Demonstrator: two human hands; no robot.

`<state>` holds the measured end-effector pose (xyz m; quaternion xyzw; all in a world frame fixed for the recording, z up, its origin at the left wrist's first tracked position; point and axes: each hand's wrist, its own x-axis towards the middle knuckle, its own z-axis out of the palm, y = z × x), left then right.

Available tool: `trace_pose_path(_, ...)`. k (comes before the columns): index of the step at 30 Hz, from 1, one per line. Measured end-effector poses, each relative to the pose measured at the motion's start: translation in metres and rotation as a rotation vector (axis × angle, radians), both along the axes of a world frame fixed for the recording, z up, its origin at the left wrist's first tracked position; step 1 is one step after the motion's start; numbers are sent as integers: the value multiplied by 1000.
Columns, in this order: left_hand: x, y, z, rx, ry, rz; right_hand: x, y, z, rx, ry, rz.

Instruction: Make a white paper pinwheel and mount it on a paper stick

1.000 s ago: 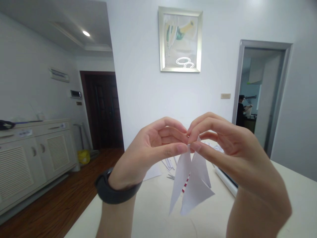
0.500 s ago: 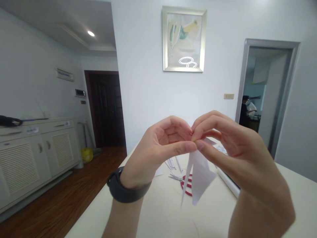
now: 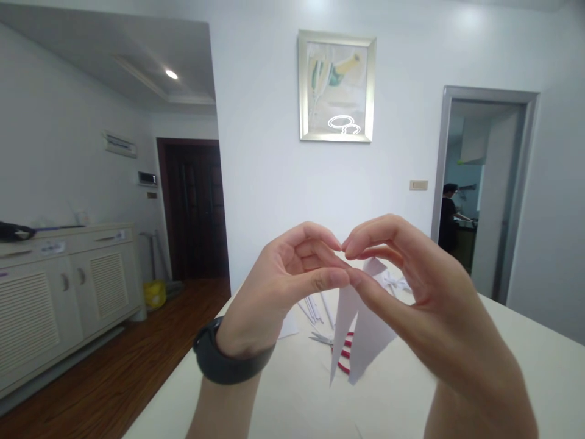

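Observation:
Both hands meet fingertip to fingertip above the table. My left hand (image 3: 297,268), with a black band (image 3: 233,353) on its wrist, pinches the top of a folded piece of white paper (image 3: 372,329). My right hand (image 3: 411,274) grips the same paper from the other side, its thumb tip against the left thumb. Two pointed flaps of the paper hang below the fingers; the part between the fingertips is hidden. Behind the flaps, red-handled scissors (image 3: 323,338) lie on the table, partly covered by the paper.
On the white table (image 3: 301,408) lie thin white paper strips (image 3: 313,310) and a flat white scrap (image 3: 289,326). White paper pieces (image 3: 397,281) sit behind my right hand. A low cabinet (image 3: 68,274) stands at the left. Through the doorway at right, a person (image 3: 448,216) is in another room.
The view has tilted up slightly. My right index finger has lifted away from the thumbs, widening the gap there, and the paper flaps have turned and spread a little.

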<state>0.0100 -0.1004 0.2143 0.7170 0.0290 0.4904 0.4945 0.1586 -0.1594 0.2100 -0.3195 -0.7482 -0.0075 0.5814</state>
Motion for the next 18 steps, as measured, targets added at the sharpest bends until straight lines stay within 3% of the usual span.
trace_pose_path(4, -1, -1, 0, 18, -28, 36, -5, -2, 2, 65, 129, 39)
trace_pose_path(6, -2, -2, 1, 12, -49, 62, -7, -2, 4, 243, 381, 46)
trace_pose_path(8, -2, -3, 2, 6, -63, 74, -7, -2, 5, 542, 759, -42)
trace_pose_path(10, -1, -4, 3, 0, -84, 78, -3, -2, 5, 626, 851, -61)
trace_pose_path(13, 0, -4, 3, -11, -118, 69, 6, -4, 5, 588, 747, 35)
trace_pose_path(16, 1, -2, 1, -16, -123, 57, 10, -10, 3, 447, 375, 86)
trace_pose_path(18, 1, 0, 0, -13, -121, 57, 9, -12, 2, 265, 79, 82)
